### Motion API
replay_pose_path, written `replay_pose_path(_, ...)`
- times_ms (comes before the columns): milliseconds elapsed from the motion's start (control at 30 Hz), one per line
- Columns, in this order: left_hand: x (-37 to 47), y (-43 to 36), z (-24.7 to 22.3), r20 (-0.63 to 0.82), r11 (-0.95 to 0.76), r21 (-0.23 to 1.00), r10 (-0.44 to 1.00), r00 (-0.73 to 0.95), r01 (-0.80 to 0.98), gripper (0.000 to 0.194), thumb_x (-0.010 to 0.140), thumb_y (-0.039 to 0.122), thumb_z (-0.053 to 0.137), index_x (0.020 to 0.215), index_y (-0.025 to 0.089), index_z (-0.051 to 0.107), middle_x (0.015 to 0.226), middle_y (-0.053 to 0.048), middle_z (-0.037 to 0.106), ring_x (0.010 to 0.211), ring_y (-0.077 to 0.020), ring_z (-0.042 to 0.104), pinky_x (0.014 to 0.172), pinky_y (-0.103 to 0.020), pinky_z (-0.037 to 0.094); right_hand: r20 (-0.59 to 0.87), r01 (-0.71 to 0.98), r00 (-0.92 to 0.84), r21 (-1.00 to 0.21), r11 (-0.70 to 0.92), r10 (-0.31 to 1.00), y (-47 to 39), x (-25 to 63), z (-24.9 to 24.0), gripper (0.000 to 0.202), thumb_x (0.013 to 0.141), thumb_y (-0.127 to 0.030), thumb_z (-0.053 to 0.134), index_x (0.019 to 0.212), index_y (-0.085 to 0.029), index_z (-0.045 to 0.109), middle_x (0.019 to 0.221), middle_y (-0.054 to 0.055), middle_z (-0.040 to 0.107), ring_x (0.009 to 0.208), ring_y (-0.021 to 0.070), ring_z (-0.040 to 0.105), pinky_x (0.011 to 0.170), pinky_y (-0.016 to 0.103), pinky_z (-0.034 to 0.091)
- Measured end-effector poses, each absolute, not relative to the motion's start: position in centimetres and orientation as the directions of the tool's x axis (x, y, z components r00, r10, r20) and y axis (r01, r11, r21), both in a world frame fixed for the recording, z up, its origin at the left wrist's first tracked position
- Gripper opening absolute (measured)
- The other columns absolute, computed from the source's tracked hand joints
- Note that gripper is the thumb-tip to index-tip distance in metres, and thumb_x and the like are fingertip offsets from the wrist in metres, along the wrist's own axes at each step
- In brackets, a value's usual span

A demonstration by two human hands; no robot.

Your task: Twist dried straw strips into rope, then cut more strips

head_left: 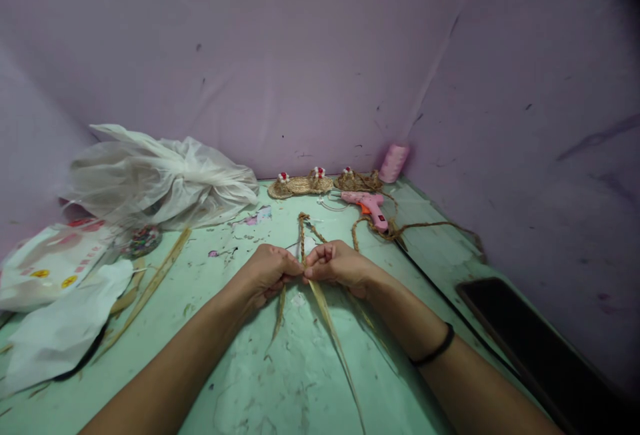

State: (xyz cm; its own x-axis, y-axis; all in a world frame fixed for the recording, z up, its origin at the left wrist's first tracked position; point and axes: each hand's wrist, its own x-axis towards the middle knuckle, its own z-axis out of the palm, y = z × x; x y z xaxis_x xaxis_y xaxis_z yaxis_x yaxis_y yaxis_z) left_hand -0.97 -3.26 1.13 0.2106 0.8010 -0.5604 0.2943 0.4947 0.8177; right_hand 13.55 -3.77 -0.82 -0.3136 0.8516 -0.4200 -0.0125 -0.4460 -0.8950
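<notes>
Mauve walls (pixel 300 75) met the green worktop (pixel 240 381) along its back edge (both were speckled). The left hand (pixel 273 271) and right hand (pixel 340 265) pinched a straw braid (pixel 302 241).

Pink glue gun (pixel 367 201) lies near pink thread spool (pixel 395 163), back right; tied plastic bag (pixel 175 181) back left by wall (pixel 285 55).

Rough, matt plant-fibre braid (pixel 302 241), smooth plastic glue gun (pixel 369 204), crinkled plastic bag (pixel 173 178).

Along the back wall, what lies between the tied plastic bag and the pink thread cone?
The head view shows a row of woven straw pieces with red and white beads; the pink glue gun lies in front.
</notes>
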Motion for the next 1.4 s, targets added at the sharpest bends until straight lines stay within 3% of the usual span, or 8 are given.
replay_pose_path(533,-0.9,-3.3,1.0,-0.552,0.464,0.817,0.802,0.229,0.343,0.011,0.051,0.020,0.056,0.047,0.014,0.047,0.035,0.008,0.032,0.027,-0.0011,0.019,0.031,-0.018,0.009,-0.382,0.065,-0.338,-0.921,-0.384,0.860,-3.5,13.7,-1.5,0.017,0.045,-0.010,0.063,0.060,-0.014,0.055,0.051,-0.001,0.060,0.048,0.0082,0.051,0.049,0.019,0.036)
replay_pose_path(667,-0.5,-3.5,1.2,-0.527,0.451,0.824,0.832,0.172,0.342,0.011,0.047,0.015,0.054,0.043,0.014,0.044,0.033,0.008,0.030,0.030,-0.0009,0.019,0.034,-0.018,0.009,-0.339,0.272,-0.244,-0.923,-0.271,0.909,-3.3,13.5,-2.1,0.012,0.046,-0.013,0.063,0.056,-0.014,0.055,0.048,-0.003,0.054,0.045,0.0069,0.044,0.044,0.018,0.032)
replay_pose_path(833,-0.3,-3.5,0.5,-0.468,0.392,0.848,0.870,0.157,0.357,0.009,0.047,0.013,0.051,0.041,0.013,0.045,0.033,0.007,0.030,0.034,-0.0022,0.022,0.036,-0.019,0.011,-0.261,0.620,-0.115,-0.773,-0.136,0.959,-3.5,13.7,-1.3,0.011,0.052,-0.025,0.063,0.054,-0.014,0.063,0.046,0.001,0.054,0.044,0.0087,0.043,0.041,0.020,0.028)
replay_pose_path(967,-0.3,-3.6,-0.1,-0.403,0.324,0.866,0.903,0.150,0.380,0.008,0.046,0.011,0.048,0.039,0.012,0.045,0.033,0.006,0.030,0.035,-0.0025,0.022,0.037,-0.019,0.013,-0.268,0.708,-0.113,-0.698,-0.112,0.957,-4.3,13.2,0.1,0.008,0.055,-0.017,0.058,0.053,-0.014,0.065,0.045,0.003,0.054,0.044,0.0109,0.046,0.041,0.022,0.026)
replay_pose_path(1067,-0.1,-3.7,0.2,-0.441,0.391,0.864,0.892,0.102,0.317,0.009,0.045,0.010,0.048,0.039,0.013,0.042,0.034,0.007,0.027,0.034,-0.0018,0.020,0.036,-0.018,0.011,-0.198,0.804,-0.100,-0.593,-0.038,0.975,-5.6,12.0,1.3,0.010,0.057,-0.017,0.057,0.055,-0.013,0.066,0.047,0.007,0.056,0.046,0.0136,0.049,0.042,0.024,0.026)
replay_pose_path(1200,-0.2,-3.8,1.0,-0.521,0.502,0.847,0.850,0.082,0.174,0.011,0.042,0.008,0.043,0.037,0.014,0.035,0.035,0.007,0.025,0.033,-0.0005,0.015,0.034,-0.018,0.007,-0.099,0.909,-0.102,-0.414,0.052,0.990,-7.6,10.0,2.4,0.018,0.065,-0.017,0.053,0.072,-0.012,0.068,0.067,0.013,0.065,0.060,0.0194,0.057,0.050,0.026,0.032)
replay_pose_path(1300,-0.5,-3.7,1.3,-0.508,0.482,0.856,0.851,0.133,0.187,0.008,0.042,0.008,0.044,0.038,0.013,0.039,0.035,0.006,0.030,0.033,-0.0005,0.017,0.034,-0.017,0.007,-0.108,0.922,-0.154,-0.373,0.103,0.982,-8.5,9.0,2.6,0.023,0.069,-0.016,0.049,0.081,-0.012,0.068,0.075,0.014,0.066,0.065,0.0184,0.058,0.057,0.025,0.036)
replay_pose_path(1400,-1.0,-3.4,1.2,-0.480,0.429,0.865,0.857,0.187,0.259,0.003,0.042,0.008,0.048,0.043,0.010,0.049,0.035,0.004,0.037,0.033,-0.0025,0.027,0.034,-0.017,0.015,-0.133,0.922,-0.185,-0.365,0.125,0.974,-8.6,9.0,2.8,0.022,0.070,-0.016,0.049,0.081,-0.011,0.067,0.075,0.013,0.066,0.065,0.0172,0.058,0.058,0.024,0.036)
